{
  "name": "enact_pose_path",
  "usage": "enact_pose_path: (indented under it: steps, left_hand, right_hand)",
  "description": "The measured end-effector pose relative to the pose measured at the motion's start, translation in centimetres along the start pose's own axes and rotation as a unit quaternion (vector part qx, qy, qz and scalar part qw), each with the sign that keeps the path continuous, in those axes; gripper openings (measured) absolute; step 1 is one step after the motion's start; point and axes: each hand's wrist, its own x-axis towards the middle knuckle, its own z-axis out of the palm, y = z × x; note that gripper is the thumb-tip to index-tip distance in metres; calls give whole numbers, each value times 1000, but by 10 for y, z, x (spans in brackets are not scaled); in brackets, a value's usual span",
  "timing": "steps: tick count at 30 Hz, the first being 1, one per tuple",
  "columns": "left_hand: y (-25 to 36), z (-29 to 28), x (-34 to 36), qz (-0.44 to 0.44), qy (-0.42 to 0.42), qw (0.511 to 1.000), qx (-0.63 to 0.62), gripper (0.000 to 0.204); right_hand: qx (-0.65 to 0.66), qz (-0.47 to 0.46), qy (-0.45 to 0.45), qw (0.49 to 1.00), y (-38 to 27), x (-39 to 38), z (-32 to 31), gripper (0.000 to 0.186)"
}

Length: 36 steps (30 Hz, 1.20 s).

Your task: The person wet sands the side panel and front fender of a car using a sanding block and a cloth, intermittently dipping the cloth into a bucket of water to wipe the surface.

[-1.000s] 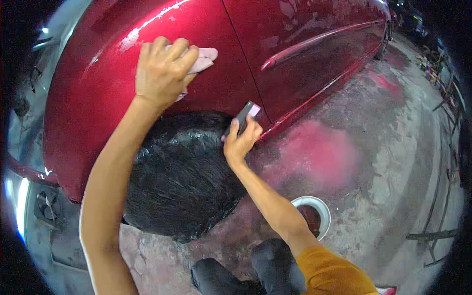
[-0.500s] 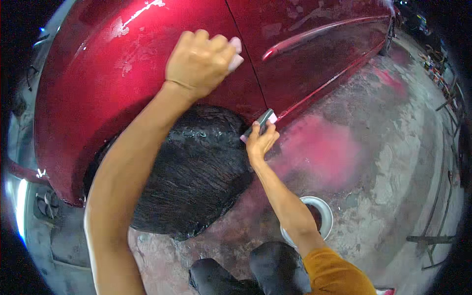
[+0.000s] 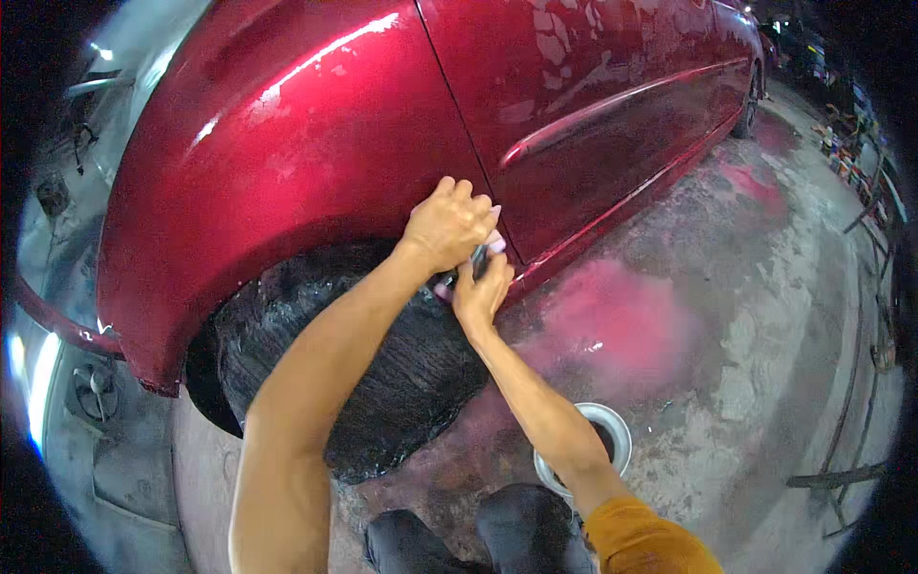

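Note:
Low on the red car's front fender [image 3: 287, 182], beside the door seam, both hands are close together. My right hand [image 3: 486, 292] is closed round a dark grey block [image 3: 478, 256], mostly hidden by the fingers. My left hand [image 3: 449, 227] is closed just above it, knuckles up, overlapping the top of the block. Pale pink patches show at the fingertips and by the block; I cannot tell whether they are coverings or a held piece. Below the hands, wrinkled black plastic sheeting [image 3: 382, 383] covers the front wheel.
A pale round basin [image 3: 622, 445] with dark contents stands on the floor under my right forearm. Pink stains [image 3: 622, 320] mark the concrete beside the car. A fan [image 3: 96, 392] is at far left. Assorted items line the far right edge.
My left hand has come down from the upper fender to meet the right hand. The right hand has shifted slightly left and down, still holding the block. The view shows more of the car.

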Motion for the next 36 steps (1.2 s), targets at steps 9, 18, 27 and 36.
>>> enact_pose_path:
  steps: [9,18,27,36]
  left_hand:
    - [-73,-40,-15,-77,175,976,104,29]
    - [-45,-38,-9,-22,53,998,-12,18]
    - [-140,-96,-65,-130,177,970,102,29]
    - [-145,-104,-90,-170,151,966,121,26]
  right_hand:
    - [-10,241,71,968,15,-3,19,54]
    - [-20,140,53,989,-37,24,6,52]
    - [37,-297,80,951,-195,22,37,51]
    - [38,-256,102,961,-179,33,51,50]
